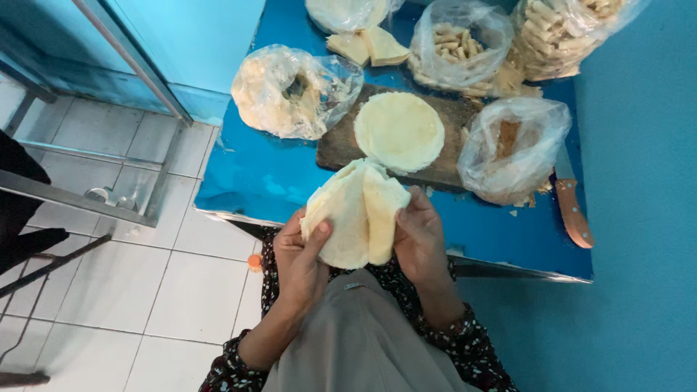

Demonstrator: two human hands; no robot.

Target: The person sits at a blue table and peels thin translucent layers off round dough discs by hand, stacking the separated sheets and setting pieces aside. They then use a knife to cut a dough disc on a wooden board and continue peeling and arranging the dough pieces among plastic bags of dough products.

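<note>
Above lap, left hand (pixel 301 250) and right hand (pixel 420 236) both clamped on folded flatbread stack (pixel 356 214).

table (pixel 276 174) blue | flatbreads (pixel 352 218) pale cream | board (pixel 341 145) brown | sleeves (pixel 472 348) dark floral

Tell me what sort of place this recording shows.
Probably a small food-prep workspace: a blue table with a wooden board bearing round wrappers, plastic bags of rolled snacks, and a tiled floor.
</note>
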